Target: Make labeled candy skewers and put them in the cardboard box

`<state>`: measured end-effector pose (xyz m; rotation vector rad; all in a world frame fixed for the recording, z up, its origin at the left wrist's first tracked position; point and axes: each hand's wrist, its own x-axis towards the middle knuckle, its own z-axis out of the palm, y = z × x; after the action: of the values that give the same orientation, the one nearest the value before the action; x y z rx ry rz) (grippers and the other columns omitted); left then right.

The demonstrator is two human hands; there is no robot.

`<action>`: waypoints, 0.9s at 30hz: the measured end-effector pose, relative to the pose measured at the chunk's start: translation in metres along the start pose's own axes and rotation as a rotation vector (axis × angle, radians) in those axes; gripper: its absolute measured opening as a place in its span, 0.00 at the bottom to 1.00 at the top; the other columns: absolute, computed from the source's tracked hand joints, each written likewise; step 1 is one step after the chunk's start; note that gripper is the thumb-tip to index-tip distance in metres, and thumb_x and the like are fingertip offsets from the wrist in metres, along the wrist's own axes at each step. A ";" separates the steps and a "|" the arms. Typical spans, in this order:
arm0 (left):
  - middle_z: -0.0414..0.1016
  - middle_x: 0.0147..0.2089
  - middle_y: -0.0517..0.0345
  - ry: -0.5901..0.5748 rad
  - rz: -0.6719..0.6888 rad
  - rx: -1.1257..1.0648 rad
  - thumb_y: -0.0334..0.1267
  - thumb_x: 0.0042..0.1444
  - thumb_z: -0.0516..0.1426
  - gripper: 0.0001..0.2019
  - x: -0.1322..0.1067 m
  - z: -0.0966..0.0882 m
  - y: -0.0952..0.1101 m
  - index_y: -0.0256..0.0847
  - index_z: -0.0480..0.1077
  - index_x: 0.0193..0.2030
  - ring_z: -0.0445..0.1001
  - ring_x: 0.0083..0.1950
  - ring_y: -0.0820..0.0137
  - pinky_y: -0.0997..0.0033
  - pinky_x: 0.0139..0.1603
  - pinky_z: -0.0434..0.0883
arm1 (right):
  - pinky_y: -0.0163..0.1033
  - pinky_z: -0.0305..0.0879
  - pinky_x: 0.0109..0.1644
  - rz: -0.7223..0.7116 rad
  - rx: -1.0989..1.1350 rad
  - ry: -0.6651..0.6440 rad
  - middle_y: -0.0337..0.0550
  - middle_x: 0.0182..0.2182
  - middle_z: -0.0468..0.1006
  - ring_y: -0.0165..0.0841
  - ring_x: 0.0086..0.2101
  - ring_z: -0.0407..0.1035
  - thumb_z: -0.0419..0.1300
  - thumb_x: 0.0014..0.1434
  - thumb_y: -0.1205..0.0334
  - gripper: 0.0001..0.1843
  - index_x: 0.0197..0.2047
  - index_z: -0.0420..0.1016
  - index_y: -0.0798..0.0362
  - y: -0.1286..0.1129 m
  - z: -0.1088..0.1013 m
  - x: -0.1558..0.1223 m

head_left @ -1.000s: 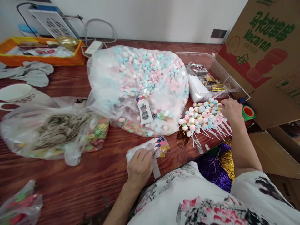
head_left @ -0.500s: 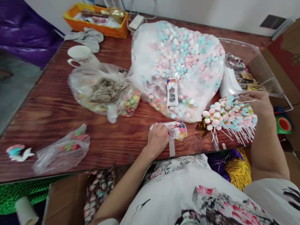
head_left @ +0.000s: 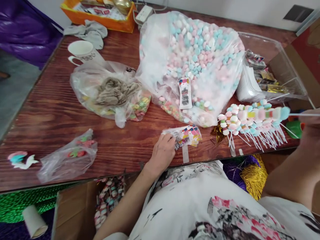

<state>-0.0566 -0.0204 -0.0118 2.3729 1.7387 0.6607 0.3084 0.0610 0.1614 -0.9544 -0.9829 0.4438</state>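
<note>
Head view. Noted at the right frame edge: right hand [head_left: 312, 131], grip closed on the thin stick of one candy skewer [head_left: 262, 114], held level and clear above the counter [head_left: 50, 110]. Directly beneath, a fanned pile of skewers [head_left: 246, 131], sticks pointing toward the near edge.

Noted at the near edge: left hand [head_left: 162, 154], grip narrow, fingers curled down onto the left end of a stack of printed packets [head_left: 187, 135]; pinch or mere press not determinable. Between stack and pile, a scrap of gold tinsel [head_left: 217, 133].

Behind both, a large clear bag of pastel candies [head_left: 197, 56], labelled on its front, crowding the middle of the counter. Left of it and against it, a smaller bag [head_left: 110, 95] with a brown wad and coloured sweets.

Further back: white cup [head_left: 81, 51], grey cloth [head_left: 88, 30], orange tray [head_left: 100, 18]. Right rear: clear plastic tray [head_left: 282, 58] with wrappers, partly behind the large bag. Near left: small bag [head_left: 68, 156] and a bird-shaped figure [head_left: 18, 160].

Surface of dark reddish wood grain. Below the near edge: open carton [head_left: 70, 206] with more skewers, green cord [head_left: 17, 203], purple and gold cord [head_left: 247, 173]. Purple sheeting [head_left: 22, 30] at far left; pale wall behind.
</note>
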 end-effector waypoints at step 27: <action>0.77 0.37 0.53 0.209 -0.057 -0.302 0.34 0.61 0.57 0.07 -0.007 0.007 -0.019 0.38 0.73 0.33 0.74 0.40 0.69 0.67 0.44 0.74 | 0.46 0.72 0.38 -0.023 -0.141 -0.703 0.38 0.28 0.80 0.37 0.30 0.74 0.61 0.60 0.65 0.08 0.38 0.80 0.44 0.014 0.046 -0.100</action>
<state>-0.0720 -0.0192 -0.0268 2.1065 1.6354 1.1096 0.2197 0.0208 0.1093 -0.9257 -1.6749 0.7215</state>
